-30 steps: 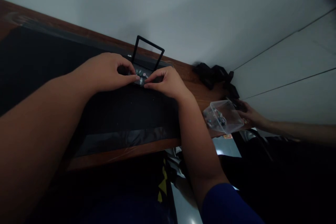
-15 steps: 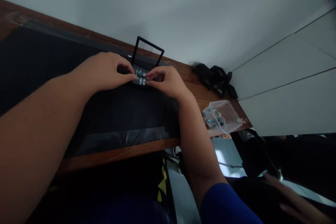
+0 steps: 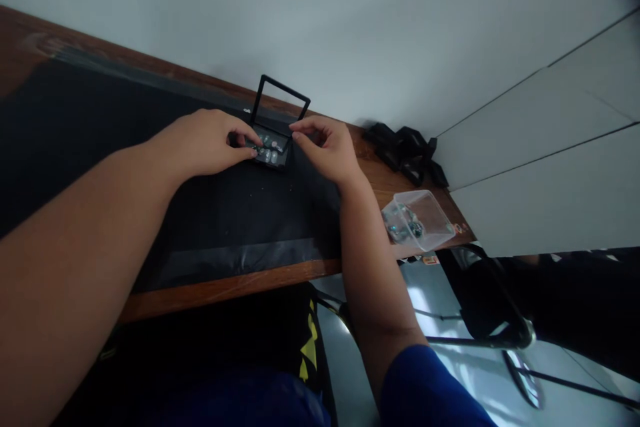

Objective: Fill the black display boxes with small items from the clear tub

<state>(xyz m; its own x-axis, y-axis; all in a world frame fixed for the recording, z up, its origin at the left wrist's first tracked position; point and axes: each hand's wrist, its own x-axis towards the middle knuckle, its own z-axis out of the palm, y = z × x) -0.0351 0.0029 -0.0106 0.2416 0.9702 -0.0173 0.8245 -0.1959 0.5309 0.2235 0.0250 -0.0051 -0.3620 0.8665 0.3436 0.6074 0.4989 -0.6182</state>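
An opened black display case (image 3: 281, 161) lies on the dark mat with its frame-like lid (image 3: 285, 87) standing up at the back. Inside its base is a loop of pale and dark green beads (image 3: 270, 149), which looks like a bracelet. My left hand (image 3: 205, 143) reaches in from the left, thumb and forefinger closed on the beads at that end. At the case's right edge, by the hinge, is my right hand (image 3: 327, 147), its thumb and forefinger nearly pinched. Whether anything small is between those fingertips I cannot make out.
A clear plastic box (image 3: 433, 220) holding several beaded pieces lies to the right, near the wooden table's edge. Behind it several black cases (image 3: 407, 150) are piled by the wall. The black mat (image 3: 220, 213) covers much of the table; a metal chair frame (image 3: 525, 333) stands lower right.
My right hand has moved off the beads, right and slightly up, to the case's edge. My left hand stays at the beads. Another person's blurred hand at lower right has left view.
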